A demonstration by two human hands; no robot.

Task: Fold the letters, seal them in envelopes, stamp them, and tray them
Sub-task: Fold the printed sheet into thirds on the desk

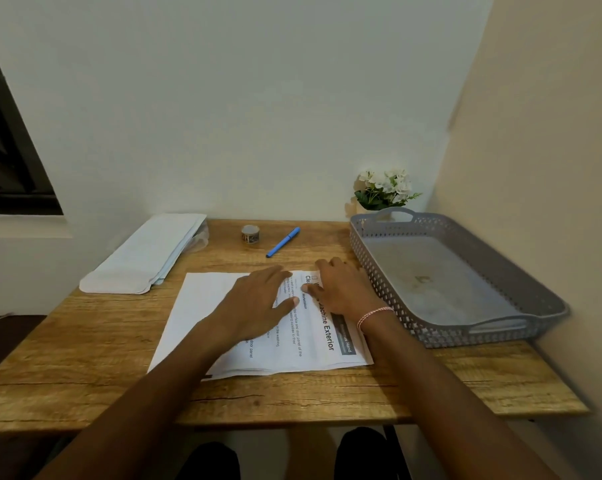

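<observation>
1. Head view, arms: both bare forearms come in from the bottom edge and reach fwd over the wooden table (85,358), meeting at its middle.
2. L hand (258,303): palm down, fingers straight and a bit spread, pointing far-right. It lies flat and presses on the letters (202,306). It grips nothing.
3. R hand (342,289): also palm down and flat on the same paper, fingers pointing far-left, thumb near the L thumb. The fingertips reach the far edge of the sheet; whether they hook over it, I cannot tell. No grip shows. 1 red-white thread bracelet (375,314) is on this wrist.
4. Letters: at table centre, under both hands, just beside the tray's near-left part and apart from the envelopes. The top sheet shows printed text w/ a bold heading, turned sideways to the person. At the near edge more than 1 layer shows; the exact no. of sheets I cannot count.
5. Envelopes (143,258): 1 white pile at the far-left corner, lying diagonal. The no. in the pile is not countable.
6. Tray (361,251): 1, grey plastic, w/ perforated walls and 2 handles, on the right side of the table.
7. Btw envelopes and tray, at the far side: 1 small roll (250,234) and 1 blue pen (283,242) lying diagonal, near each other but not touching.
8. 1 bunch of white flowers (384,188) stands behind the tray's far-left corner, by the wall.
</observation>
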